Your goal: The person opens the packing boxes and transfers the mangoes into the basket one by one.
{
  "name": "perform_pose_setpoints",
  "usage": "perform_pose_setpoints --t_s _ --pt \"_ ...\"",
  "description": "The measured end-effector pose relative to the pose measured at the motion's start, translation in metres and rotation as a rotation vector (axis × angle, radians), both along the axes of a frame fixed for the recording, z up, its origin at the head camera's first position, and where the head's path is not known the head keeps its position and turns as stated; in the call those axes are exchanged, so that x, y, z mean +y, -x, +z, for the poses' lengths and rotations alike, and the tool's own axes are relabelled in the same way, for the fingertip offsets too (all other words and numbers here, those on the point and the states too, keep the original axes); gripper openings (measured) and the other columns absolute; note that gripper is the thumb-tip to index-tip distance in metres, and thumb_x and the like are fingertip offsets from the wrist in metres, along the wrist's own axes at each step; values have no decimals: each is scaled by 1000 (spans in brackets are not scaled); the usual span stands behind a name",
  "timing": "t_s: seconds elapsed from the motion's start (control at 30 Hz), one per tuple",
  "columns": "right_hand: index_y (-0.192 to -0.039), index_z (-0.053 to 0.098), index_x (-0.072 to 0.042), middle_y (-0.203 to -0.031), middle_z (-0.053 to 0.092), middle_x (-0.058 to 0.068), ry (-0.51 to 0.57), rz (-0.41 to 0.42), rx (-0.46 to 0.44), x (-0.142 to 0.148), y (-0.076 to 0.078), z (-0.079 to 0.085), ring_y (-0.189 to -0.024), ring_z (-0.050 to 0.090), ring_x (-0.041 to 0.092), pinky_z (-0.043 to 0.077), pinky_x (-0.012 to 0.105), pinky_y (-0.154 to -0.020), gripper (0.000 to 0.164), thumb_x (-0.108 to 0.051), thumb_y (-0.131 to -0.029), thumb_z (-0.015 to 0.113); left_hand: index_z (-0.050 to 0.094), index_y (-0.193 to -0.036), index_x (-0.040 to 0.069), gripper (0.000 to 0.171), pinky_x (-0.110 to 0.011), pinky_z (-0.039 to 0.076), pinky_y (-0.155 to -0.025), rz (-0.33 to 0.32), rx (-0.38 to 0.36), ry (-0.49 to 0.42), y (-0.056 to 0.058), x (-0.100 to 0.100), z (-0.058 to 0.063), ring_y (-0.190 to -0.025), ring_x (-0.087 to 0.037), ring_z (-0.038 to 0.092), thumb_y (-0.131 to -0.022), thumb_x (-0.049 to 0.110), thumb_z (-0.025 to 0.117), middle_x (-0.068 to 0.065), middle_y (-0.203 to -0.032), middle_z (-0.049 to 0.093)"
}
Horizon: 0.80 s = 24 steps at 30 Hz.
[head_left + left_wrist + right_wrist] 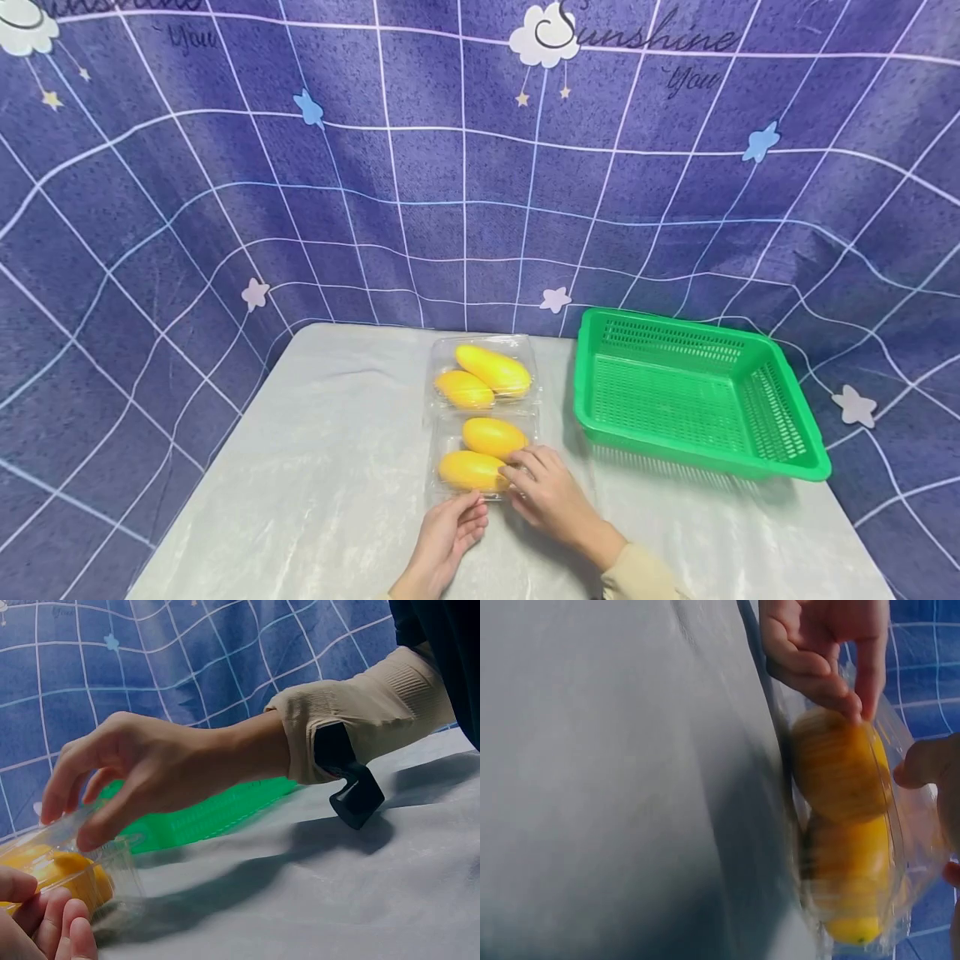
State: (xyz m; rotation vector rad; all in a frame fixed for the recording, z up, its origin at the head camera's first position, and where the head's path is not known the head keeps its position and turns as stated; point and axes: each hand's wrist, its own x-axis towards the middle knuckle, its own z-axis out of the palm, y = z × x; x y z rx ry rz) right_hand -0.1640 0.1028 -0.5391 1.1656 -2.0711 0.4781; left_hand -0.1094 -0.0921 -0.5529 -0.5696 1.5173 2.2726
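Fruit (pixel 469 472) is partly hidden by the right hand (pixel 555 498); the clear container (pixel 444 437) is pinched there and by the left hand (pixel 447 537).

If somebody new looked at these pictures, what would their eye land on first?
Probably the bright green basket on the right of the pale table. Next would come the four yellow mangoes in clear plastic packaging near the middle, with the left hand and right hand at its near end.
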Motion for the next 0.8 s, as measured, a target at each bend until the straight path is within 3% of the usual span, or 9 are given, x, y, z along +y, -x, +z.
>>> perform_pose_setpoints --t_s 0.33,0.8 --pt "-104 68 -10 -104 68 7 -59 -31 52 -21 0 0 -97 62 21 52 34 -88 38 -14 -67 76 65 -102 5 21 -20 54 -68 -15 -14 -18 -2 0 -2 -72 -7 63 -92 24 63 5 -78 66" --pt "-103 68 -9 -101 68 7 -53 -39 69 -30 2 1 -94 61 22 51 34 -87 39 -17 -67 79 65 -103 5 22 -20 56 -71 -24 -2 -21 1 -4 1 -73 -6 64 -92 24 65 4 -79 66"
